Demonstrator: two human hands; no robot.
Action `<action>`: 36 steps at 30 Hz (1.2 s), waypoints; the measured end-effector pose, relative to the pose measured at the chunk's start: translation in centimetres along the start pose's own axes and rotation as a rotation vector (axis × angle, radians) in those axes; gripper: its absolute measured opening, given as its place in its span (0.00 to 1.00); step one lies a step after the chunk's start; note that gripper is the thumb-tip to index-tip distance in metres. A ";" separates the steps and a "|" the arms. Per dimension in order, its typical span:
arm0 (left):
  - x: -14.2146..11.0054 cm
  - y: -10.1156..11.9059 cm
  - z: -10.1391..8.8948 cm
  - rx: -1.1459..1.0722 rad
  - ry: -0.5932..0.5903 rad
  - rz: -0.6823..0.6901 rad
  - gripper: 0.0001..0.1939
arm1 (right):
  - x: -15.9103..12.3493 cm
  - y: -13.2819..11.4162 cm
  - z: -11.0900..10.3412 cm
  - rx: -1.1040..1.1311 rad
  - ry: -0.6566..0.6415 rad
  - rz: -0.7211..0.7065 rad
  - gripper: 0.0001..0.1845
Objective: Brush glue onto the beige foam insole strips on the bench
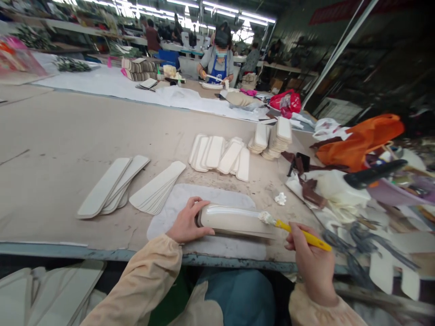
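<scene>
Left hand (190, 220) is curled partway around the left end of the stacked strips (234, 219) on the near worktop (102, 235). Right hand's (314, 262) closed around a yellow brush (302, 234), its gluey tip on the top strip.

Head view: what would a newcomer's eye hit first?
Probably the yellow brush in the right hand, its white-coated tip on the pale stack that the left hand grips at one end. Then the bright orange fabric among clutter at far right, and the fanned pale strips at left.
</scene>
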State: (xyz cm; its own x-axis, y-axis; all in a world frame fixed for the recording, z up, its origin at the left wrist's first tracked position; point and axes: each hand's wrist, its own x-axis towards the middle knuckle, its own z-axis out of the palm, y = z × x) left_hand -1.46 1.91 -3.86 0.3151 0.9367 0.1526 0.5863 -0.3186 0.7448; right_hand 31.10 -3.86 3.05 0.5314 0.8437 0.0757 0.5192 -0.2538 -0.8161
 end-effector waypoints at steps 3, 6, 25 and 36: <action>0.0 0.1 -0.1 0.004 0.004 0.006 0.45 | 0.4 0.6 -1.2 -0.055 0.058 0.025 0.22; 0.1 0.1 -0.1 -0.002 0.005 0.005 0.45 | 0.0 0.2 -1.8 -0.037 0.108 0.025 0.21; 0.0 0.0 0.2 -0.028 0.033 0.041 0.48 | -5.8 -5.0 7.4 0.325 -0.393 -0.069 0.20; 0.2 0.1 -0.1 0.007 0.016 0.056 0.43 | -2.0 -0.5 0.5 0.175 -0.116 0.058 0.22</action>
State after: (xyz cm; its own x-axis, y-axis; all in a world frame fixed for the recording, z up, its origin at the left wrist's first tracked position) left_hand -1.42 2.04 -3.68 0.3359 0.9195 0.2042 0.5732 -0.3716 0.7303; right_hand 29.41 -5.22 2.99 0.4710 0.8816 -0.0323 0.3608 -0.2259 -0.9049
